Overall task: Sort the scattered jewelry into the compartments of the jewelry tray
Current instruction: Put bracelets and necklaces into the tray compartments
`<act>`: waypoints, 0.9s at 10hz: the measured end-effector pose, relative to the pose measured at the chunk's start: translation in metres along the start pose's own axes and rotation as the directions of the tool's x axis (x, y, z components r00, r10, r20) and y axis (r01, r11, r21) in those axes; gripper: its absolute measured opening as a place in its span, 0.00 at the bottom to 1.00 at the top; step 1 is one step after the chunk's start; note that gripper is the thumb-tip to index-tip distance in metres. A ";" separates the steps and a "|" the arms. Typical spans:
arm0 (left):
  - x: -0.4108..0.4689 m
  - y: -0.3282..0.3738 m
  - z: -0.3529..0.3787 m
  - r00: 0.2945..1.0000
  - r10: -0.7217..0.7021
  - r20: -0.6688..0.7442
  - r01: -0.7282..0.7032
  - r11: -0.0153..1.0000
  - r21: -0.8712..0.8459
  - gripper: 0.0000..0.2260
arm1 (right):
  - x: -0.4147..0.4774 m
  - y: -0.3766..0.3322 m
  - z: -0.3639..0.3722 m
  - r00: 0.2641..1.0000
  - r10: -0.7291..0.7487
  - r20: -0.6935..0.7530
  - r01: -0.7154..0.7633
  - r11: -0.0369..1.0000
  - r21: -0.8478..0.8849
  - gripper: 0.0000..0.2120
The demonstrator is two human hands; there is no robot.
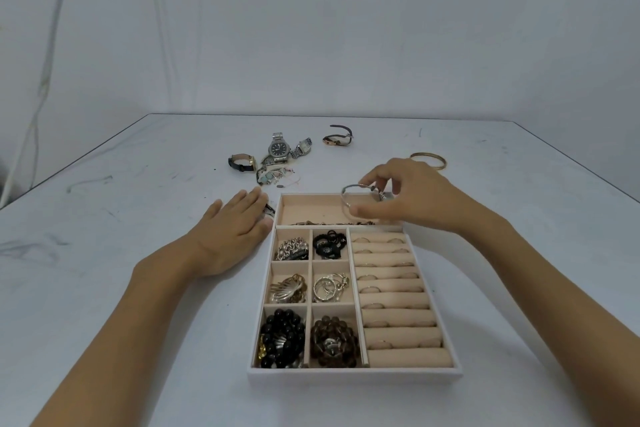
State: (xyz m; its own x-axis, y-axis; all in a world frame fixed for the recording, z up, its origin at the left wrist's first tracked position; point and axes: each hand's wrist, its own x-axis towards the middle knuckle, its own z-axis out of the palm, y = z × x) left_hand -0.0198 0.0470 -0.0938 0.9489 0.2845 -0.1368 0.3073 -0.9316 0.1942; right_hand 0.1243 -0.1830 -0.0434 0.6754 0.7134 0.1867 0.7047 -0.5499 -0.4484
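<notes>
At lower centre the tray (346, 374) sits on the table (138, 218). Its 6 small compartments on the left hold, near to far, black beads (282, 336) and brown beads (334, 341), a gold-and-silver clip (289, 288) and silver hoops (329, 286), a silver chain (292, 248) and black bands (329, 244). Ring rolls (394, 298) fill its right side, with rings tucked between them. The left hand (232, 236) lies flat on the table, fingers straight, just beside the tray's upper left corner. The right hand (405, 198) pinches a silver bangle (349, 199) between thumb and fingers above the long compartment (311, 210) across the tray's far end. Beyond, mid-frame, lie a bracelet tangle (275, 174), a black-strap watch (242, 162), a steel watch (279, 148), a square watch (303, 147), a brown-strap watch (339, 137) and, right, a gold bangle (429, 160).
</notes>
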 end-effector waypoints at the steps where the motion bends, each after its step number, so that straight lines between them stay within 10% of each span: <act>1: 0.000 0.000 0.000 1.000 0.000 0.000 0.000 1.000 0.003 0.25 | -0.002 0.001 0.000 0.999 0.016 0.042 -0.011 0.994 -0.105 0.21; 4: 0.000 -0.002 0.000 1.000 0.000 -0.002 0.000 1.000 0.012 0.25 | -0.005 0.000 -0.007 0.991 0.008 0.132 0.002 0.997 -0.077 0.25; 6: 0.000 0.000 -0.001 1.000 -0.001 0.004 0.001 1.000 0.016 0.25 | -0.003 0.008 -0.014 0.993 -0.074 -0.088 0.081 0.994 0.080 0.07; 9: -0.001 0.001 -0.002 1.000 0.003 0.002 -0.003 1.000 0.012 0.25 | 0.001 0.006 0.003 0.981 -0.169 0.096 0.173 0.984 -0.042 0.09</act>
State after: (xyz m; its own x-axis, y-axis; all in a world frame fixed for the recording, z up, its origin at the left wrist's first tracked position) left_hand -0.0202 0.0466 -0.0915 0.9496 0.2815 -0.1382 0.3038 -0.9351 0.1827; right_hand 0.1279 -0.1841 -0.0489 0.5226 0.8345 0.1746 0.8197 -0.4356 -0.3720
